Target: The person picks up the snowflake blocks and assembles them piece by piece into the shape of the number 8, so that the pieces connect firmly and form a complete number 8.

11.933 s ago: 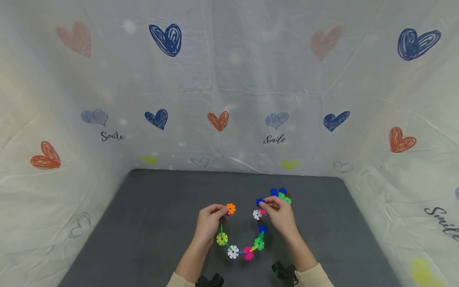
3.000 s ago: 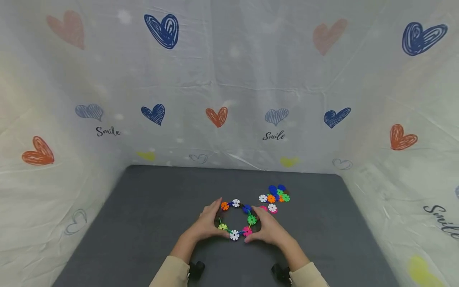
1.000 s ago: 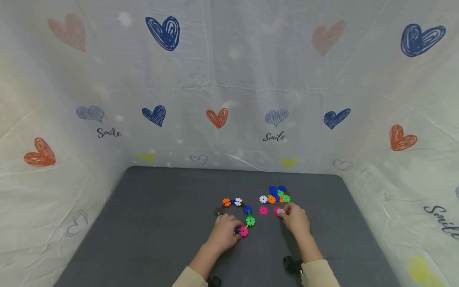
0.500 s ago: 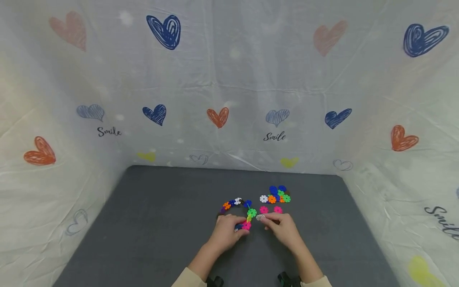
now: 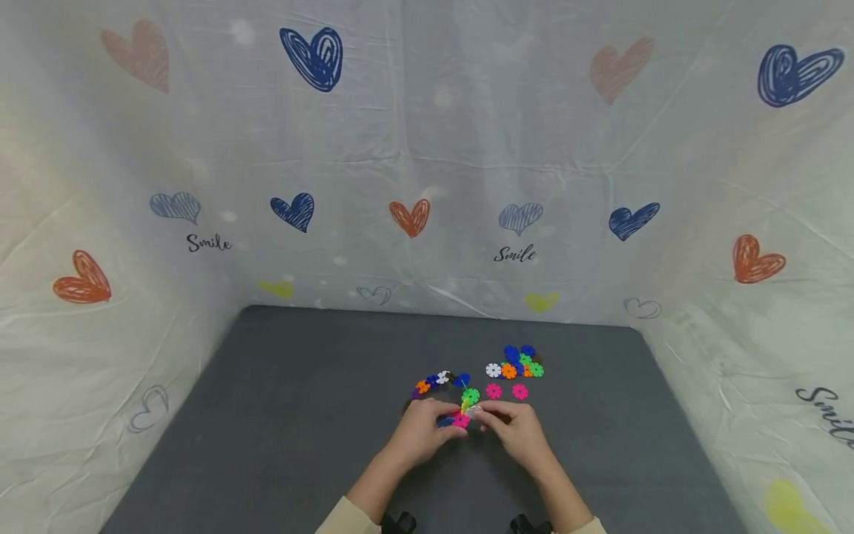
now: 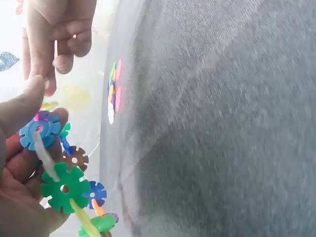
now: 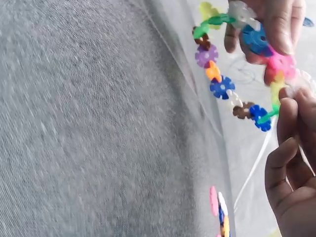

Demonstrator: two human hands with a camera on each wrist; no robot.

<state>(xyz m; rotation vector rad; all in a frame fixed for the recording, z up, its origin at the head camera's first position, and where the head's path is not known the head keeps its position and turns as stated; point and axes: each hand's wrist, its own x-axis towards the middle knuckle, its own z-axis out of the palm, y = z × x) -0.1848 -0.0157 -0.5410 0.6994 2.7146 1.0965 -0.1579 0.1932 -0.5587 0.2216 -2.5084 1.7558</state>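
Note:
A ring of linked, notched plastic snowflake discs (image 5: 471, 396) in several colours is held up in front of me. My left hand (image 5: 416, 432) grips it near a pink disc (image 5: 460, 420) and a blue disc (image 6: 40, 129), covering part of the ring in the head view. A white disc (image 5: 473, 410) is pinched between the thumb and finger of my right hand (image 5: 523, 434), right at the pink disc's edge. Whether its notch is engaged cannot be told. The ring's purple disc (image 7: 206, 56) and brown disc (image 7: 243, 110) hang lower in the right wrist view.
Beyond my right hand lies a pile of loose discs (image 5: 510, 371), blue, green, orange and white. Two loose pink discs (image 5: 520, 391) lie in front of it. The dark grey table (image 5: 300, 415) meets a pale printed curtain (image 5: 440, 148) at back and sides.
My right hand has lifted the white disc off a loose pink one and brought it left to the ring. Earlier still, the ring was an unclosed chain held between both hands.

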